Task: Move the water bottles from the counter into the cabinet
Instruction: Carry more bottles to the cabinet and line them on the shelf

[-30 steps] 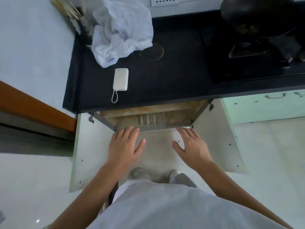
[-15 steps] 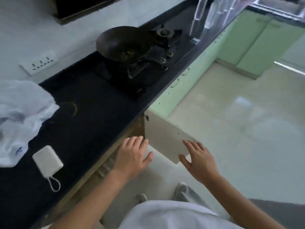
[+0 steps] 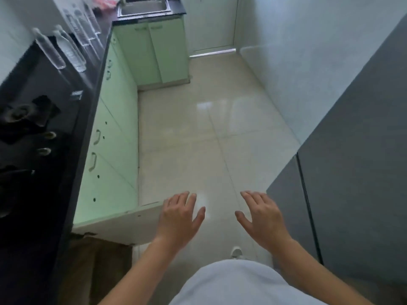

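Bottles (image 3: 66, 44) stand in a group far along the desk (image 3: 88, 89), well apart from both hands. Left hand (image 3: 179, 219) and right hand (image 3: 262, 219): grip spread, empty. Bottles likely light, smooth, squashy; take mid-body.

— Colours along the left side?
— Black counter (image 3: 66, 150), plain and dark, carrying clear, colourless water bottles (image 3: 72, 51). Pale mint-green cabinet fronts (image 3: 114, 119) below, dotted with small dark holes and fitted with silvery handles. Off-white inner face on the open cabinet door (image 3: 123, 225); brown, wood-toned interior (image 3: 97, 260) behind it.
— And underfoot?
— Glossy cream floor tiles (image 3: 209, 139), thin grey grout lines, white glare patches.
— Right side?
— Flat slate-grey panel (image 3: 356, 172) split by one dark seam; white wall (image 3: 308, 51) beyond.
— Far end?
— Steel-grey sink (image 3: 144, 7) in a black top, something blurred red-orange (image 3: 103, 1) beside it.
— Clothing?
— Plain white shirt (image 3: 242, 285).
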